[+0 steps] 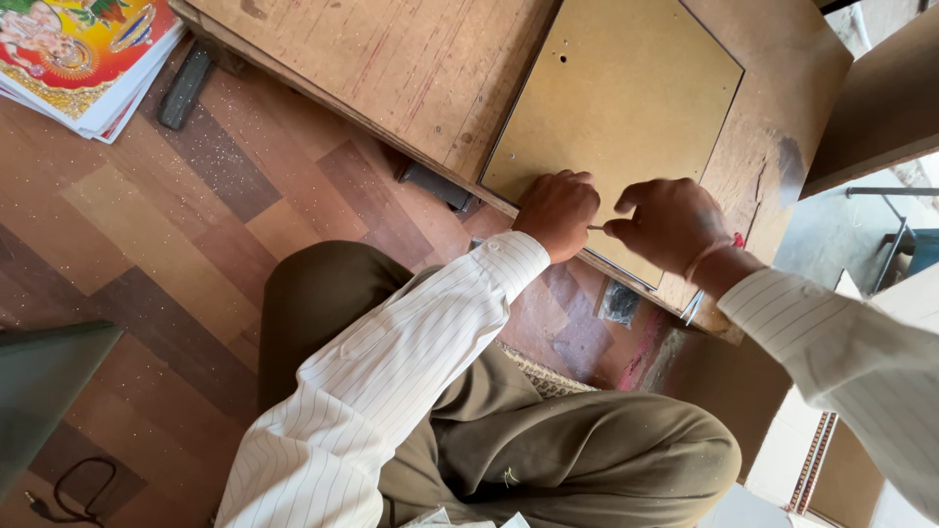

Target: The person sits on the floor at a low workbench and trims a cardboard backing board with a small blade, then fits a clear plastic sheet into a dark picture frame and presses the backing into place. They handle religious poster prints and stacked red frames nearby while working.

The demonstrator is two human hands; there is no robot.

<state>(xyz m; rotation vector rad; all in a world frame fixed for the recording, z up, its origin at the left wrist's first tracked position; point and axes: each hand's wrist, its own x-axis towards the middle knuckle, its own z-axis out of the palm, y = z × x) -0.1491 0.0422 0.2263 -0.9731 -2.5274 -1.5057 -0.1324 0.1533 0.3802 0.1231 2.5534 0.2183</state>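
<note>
A tan hardboard panel (626, 88) lies flat on a low wooden table (411, 68). Both hands meet at the panel's near edge. My left hand (558, 210) is a closed fist resting on that edge; whatever is inside it is hidden. My right hand (670, 225), with a red thread at the wrist, pinches a thin metal pin (595, 227) between thumb and forefinger. The pin points toward the left fist. Both arms wear white striped sleeves, and my knees in olive trousers sit below the table edge.
A stack of colourful printed pictures (78, 59) lies on the wood-pattern floor at top left, a dark bar (186, 86) beside it. A glass sheet (39, 391) and a black cable (68, 489) are at bottom left. A wooden board (880, 108) stands at right.
</note>
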